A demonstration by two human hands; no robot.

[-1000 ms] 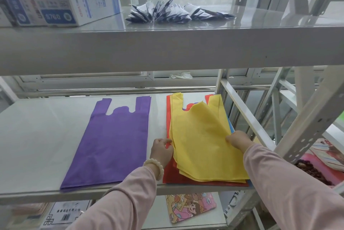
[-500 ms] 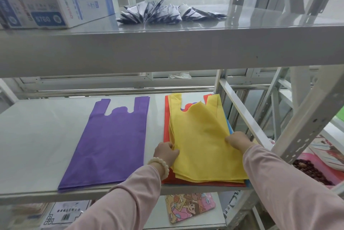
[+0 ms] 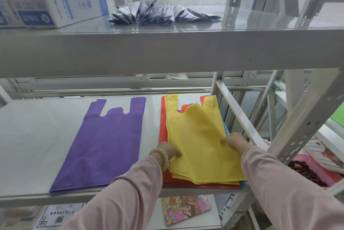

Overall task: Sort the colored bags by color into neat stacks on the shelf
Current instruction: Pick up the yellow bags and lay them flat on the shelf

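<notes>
A flat purple bag stack (image 3: pixel 104 144) lies on the middle shelf (image 3: pixel 33 136), left of centre. To its right sits a mixed pile: yellow bags (image 3: pixel 197 136) on top, red bags (image 3: pixel 163 123) beneath, a blue edge (image 3: pixel 226 131) showing at the right. My left hand (image 3: pixel 168 150), with a bead bracelet at the wrist, pinches the left edge of the top yellow bag. My right hand (image 3: pixel 234 141) grips the same bag's right edge. The top yellow bag is wrinkled and slightly skewed on the pile.
The upper shelf (image 3: pixel 167 51) hangs close above, carrying cardboard boxes (image 3: pixel 50 6) and folded dark packets (image 3: pixel 160 13). A slanted shelf brace (image 3: pixel 240 116) runs just right of the pile. A cartoon-print bag (image 3: pixel 186 209) lies on the lower shelf; a pink tray of dark beads (image 3: pixel 305 172) sits at right.
Both hands have closed in on the top yellow bag, the left sliding right onto its edge. The bag has crumpled a little between them.
</notes>
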